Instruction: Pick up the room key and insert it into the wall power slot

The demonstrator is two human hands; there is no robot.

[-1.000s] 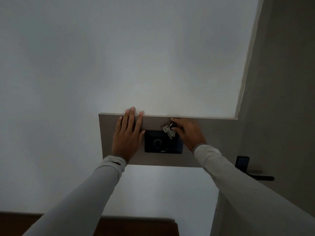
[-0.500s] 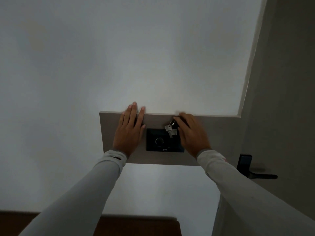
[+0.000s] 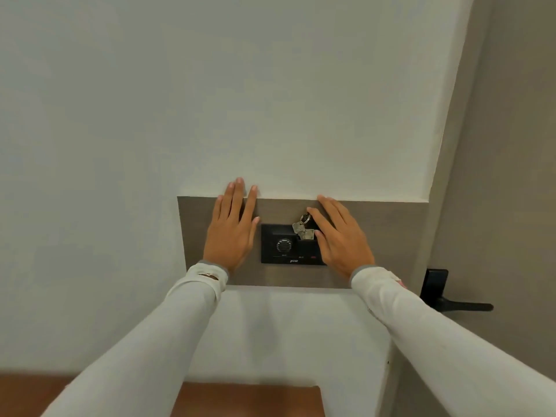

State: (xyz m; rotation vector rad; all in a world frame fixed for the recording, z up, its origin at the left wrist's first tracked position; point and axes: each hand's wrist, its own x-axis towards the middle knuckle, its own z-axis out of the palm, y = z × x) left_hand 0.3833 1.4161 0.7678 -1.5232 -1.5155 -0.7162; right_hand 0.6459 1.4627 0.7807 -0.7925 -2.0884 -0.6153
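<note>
The right hand [image 3: 343, 239] has let go: its fingers now lie spread flat beside the keys [image 3: 303, 228], which hang from the black power slot [image 3: 290, 247]. The left hand [image 3: 231, 230] stays flat, fingers open, on the brown panel [image 3: 388, 236].

There is a single view, taken from the person's head and facing the wall [image 3: 270, 85] squarely at arm's reach. Its wide lens takes in both sleeves from below, the black wall power slot [image 3: 282, 248] near centre, and a door handle [image 3: 460, 305] at the right edge.
</note>
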